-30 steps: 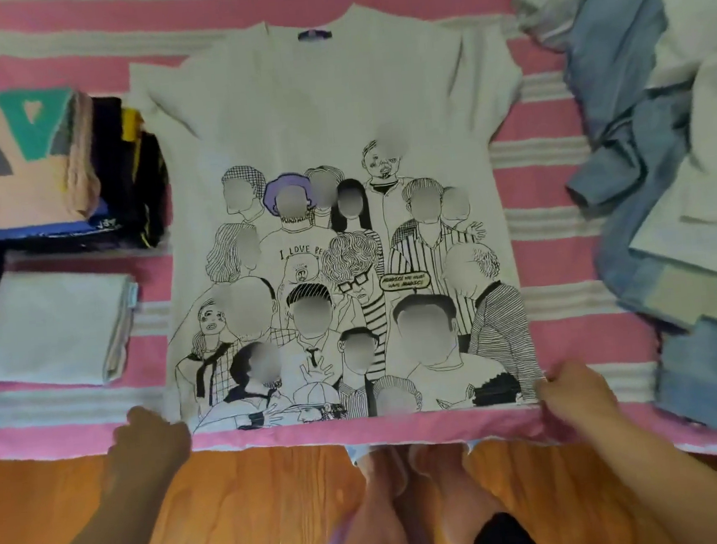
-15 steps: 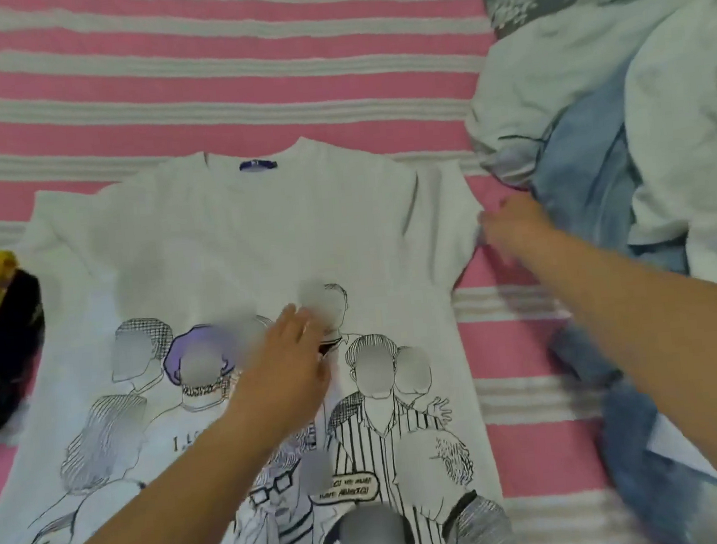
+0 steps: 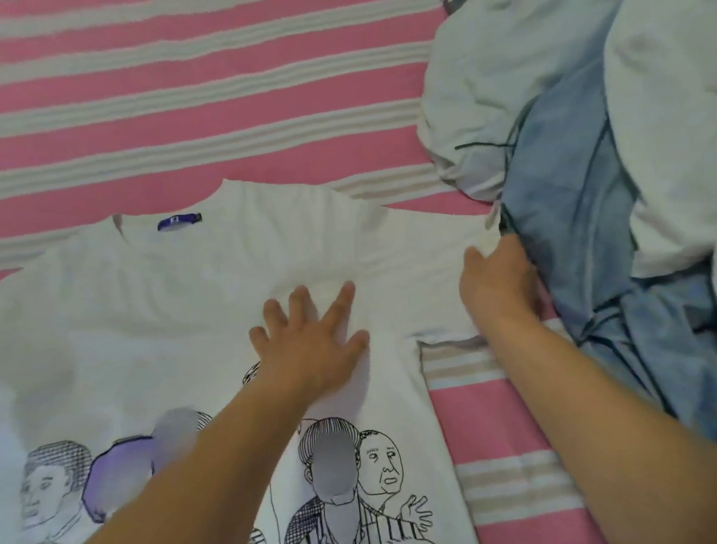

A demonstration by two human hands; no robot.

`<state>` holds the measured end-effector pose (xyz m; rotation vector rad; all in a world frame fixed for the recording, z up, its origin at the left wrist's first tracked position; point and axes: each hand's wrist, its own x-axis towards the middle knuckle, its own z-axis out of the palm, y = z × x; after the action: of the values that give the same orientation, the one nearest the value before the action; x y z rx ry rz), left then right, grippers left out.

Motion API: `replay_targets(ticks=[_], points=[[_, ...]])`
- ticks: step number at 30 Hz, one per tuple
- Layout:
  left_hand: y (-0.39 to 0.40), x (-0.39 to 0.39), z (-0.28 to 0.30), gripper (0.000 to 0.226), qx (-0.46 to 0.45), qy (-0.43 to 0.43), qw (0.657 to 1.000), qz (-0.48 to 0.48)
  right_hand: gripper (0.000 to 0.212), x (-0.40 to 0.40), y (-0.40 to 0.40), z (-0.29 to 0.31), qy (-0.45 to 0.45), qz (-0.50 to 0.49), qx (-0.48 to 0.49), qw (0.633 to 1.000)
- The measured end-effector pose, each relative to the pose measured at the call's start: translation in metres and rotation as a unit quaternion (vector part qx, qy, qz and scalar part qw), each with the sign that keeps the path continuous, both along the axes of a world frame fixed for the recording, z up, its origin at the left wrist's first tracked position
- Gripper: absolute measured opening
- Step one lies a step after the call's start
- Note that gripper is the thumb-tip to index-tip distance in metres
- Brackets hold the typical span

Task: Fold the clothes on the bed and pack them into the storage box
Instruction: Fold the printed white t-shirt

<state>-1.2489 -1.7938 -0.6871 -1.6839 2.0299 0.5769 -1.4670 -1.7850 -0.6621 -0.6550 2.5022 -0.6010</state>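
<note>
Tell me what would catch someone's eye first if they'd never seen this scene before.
The white T-shirt spread flat across the pink striped bed cover, its lower half covered in black line drawings of a crowd. The left hand presses flat on the shirt's chest, fingers spread, while the right hand holds the sleeve at the shirt's right edge. A rumpled heap of pale and blue clothes fills the right side.

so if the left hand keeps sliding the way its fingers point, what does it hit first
Nothing solid, as far as I can tell: the left hand lies flat on the t-shirt, fingers pointing up toward the shoulder edge. Past that is only the striped sheet.
</note>
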Motion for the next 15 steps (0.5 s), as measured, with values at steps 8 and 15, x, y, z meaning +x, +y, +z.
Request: replay_targets(ticks=[8,15], points=[[-0.03,0.071,0.071,0.063,0.232,0.623,0.514,0.542,0.018,0.087,-0.027,0.097,-0.128,0.435,-0.104,0.885],[-0.01,0.096,0.015,0.051,0.255,0.615,0.48,0.571,0.03,0.072,0.163,0.04,0.0,0.237,0.052,0.97]])
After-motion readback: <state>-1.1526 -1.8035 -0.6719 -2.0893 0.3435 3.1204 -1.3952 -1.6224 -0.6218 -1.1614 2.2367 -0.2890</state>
